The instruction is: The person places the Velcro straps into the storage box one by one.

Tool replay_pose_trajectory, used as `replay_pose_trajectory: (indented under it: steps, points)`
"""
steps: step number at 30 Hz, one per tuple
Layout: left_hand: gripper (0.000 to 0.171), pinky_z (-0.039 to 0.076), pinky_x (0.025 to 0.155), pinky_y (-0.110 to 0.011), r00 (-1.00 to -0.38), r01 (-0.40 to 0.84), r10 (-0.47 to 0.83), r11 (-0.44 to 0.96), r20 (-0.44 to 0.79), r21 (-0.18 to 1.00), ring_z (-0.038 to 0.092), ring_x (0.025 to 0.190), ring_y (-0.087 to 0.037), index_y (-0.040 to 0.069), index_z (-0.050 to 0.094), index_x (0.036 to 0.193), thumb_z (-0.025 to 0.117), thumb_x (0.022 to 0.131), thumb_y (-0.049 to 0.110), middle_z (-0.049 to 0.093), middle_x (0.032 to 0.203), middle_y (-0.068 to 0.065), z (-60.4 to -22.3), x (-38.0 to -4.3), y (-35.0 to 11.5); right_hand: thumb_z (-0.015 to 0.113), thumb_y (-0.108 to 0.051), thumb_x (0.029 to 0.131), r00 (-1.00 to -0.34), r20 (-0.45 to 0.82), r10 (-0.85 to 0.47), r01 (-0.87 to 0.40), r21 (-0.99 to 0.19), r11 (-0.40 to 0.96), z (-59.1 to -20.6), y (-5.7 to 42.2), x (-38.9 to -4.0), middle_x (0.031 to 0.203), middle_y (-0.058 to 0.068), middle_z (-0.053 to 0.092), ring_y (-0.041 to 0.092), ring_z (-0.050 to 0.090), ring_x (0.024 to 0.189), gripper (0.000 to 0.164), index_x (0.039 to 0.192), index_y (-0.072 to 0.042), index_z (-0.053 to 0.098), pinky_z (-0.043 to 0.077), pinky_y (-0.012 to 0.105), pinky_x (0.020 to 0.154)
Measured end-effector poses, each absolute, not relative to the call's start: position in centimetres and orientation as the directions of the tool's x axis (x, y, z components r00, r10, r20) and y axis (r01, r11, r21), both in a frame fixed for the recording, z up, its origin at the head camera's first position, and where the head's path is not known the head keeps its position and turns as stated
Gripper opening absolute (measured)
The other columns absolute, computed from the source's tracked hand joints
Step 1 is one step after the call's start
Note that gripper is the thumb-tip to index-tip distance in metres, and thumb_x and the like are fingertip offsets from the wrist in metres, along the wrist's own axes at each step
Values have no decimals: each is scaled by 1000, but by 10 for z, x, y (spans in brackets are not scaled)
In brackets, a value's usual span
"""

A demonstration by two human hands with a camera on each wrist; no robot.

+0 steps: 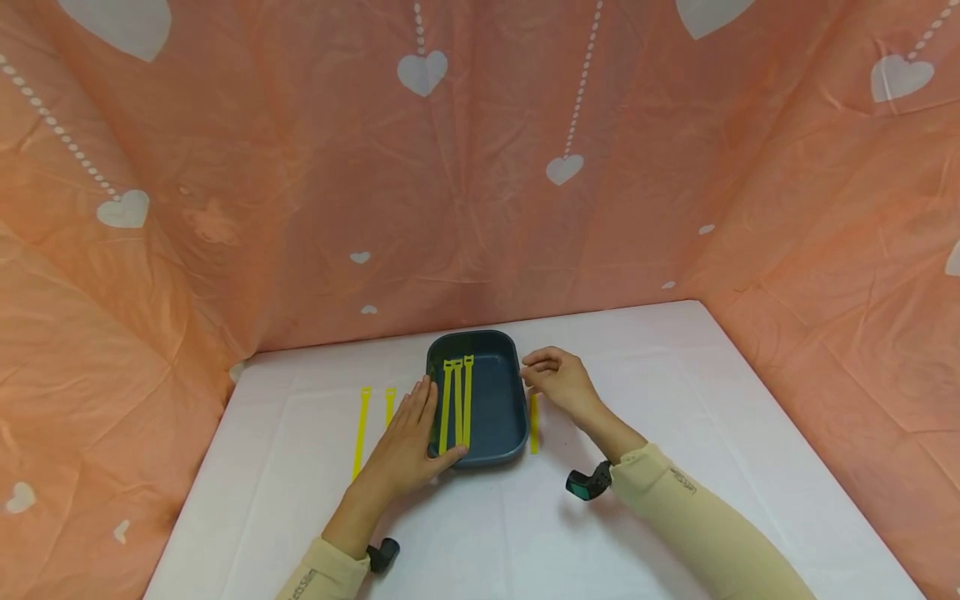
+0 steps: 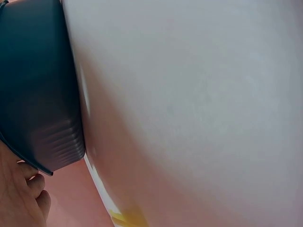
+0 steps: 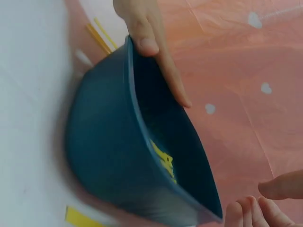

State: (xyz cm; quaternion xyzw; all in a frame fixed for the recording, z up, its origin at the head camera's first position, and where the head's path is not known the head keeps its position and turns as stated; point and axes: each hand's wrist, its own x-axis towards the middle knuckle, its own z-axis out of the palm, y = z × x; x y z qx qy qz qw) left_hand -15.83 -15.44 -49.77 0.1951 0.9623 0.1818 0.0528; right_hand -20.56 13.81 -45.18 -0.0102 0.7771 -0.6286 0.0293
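Note:
A dark blue rectangular tub (image 1: 491, 460) stands on the white table with three yellow strap-like cable ties (image 1: 468, 400) lying lengthwise in it. My left hand (image 1: 405, 446) rests along the tub's left rim, its fingers straight and the thumb over the near edge. Beside the right rim, my right hand (image 1: 564, 383) hovers with loosely bent fingers. In the right wrist view, nothing shows between the right thumb and fingers (image 3: 255, 215). A single yellow cable tie (image 1: 534, 425) lies under that hand, its far end hidden.
Left of the tub lie a yellow cable tie (image 1: 362, 433) and another cable tie (image 1: 390, 404), partly covered by the left hand. The white table (image 1: 637, 358) meets a pink curtain (image 1: 480, 208) with white hearts at the back and sides.

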Motion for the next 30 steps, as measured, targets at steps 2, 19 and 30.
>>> replay_pose_trajectory:
  steps: [2, 19, 30]
  points:
    - [119, 7, 134, -48, -918, 357, 395, 858, -32, 368, -5, 167, -28, 6, -3, 171, 58, 97, 77, -9, 180, -10, -498, -158, -155, 73, -4, 99, -999, -24, -36, 16, -976, 215, -454, 142, -206, 103, 20, 78, 36, 76, 92, 24, 118, 9, 70, 66, 45, 84]
    - [119, 8, 134, -48, -917, 367, 399, 853, -10, 372, -3, 167, -28, 4, 0, 171, 57, 97, 78, -6, 180, -12, -497, -157, -155, 76, -6, 98, -992, -127, 5, 119, -917, 381, -493, 165, -203, 89, 11, 74, 20, 67, 68, 14, 106, 4, 71, 54, 25, 60]
    - [119, 8, 134, -49, -917, 367, 398, 853, -8, 371, -3, 167, -28, 4, 0, 171, 56, 97, 78, -7, 180, -12, -497, -157, -155, 78, -9, 97, -990, -136, -33, 98, -838, 537, -505, 167, -200, 86, 8, 71, 15, 61, 72, 12, 99, 0, 70, 49, 25, 63]
